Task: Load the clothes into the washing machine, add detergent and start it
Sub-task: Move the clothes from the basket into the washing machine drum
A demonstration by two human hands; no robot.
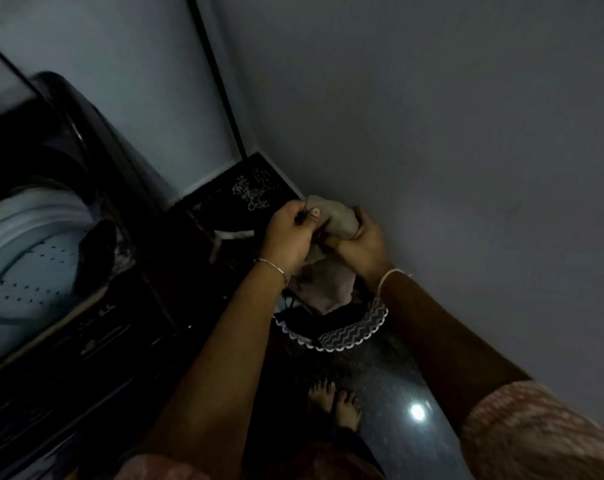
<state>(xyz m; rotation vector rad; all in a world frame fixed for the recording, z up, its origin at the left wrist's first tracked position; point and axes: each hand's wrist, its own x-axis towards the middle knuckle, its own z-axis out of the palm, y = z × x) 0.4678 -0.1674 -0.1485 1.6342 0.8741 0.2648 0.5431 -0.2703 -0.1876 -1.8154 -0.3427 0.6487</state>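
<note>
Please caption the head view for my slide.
The left hand and right hand grip a grey garment over the laundry basket beside the open washer.

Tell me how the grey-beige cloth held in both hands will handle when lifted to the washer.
Probably floppy: the grey-beige cloth bunches between the left hand and right hand and droops toward the zigzag-trimmed laundry basket. Likely light, since fingers alone pinch it up. Its hanging end may drag on the basket rim.

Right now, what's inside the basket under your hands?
Pale and dark clothes lie in the basket. The left hand, right hand and their grey cloth cover the rest.
</note>
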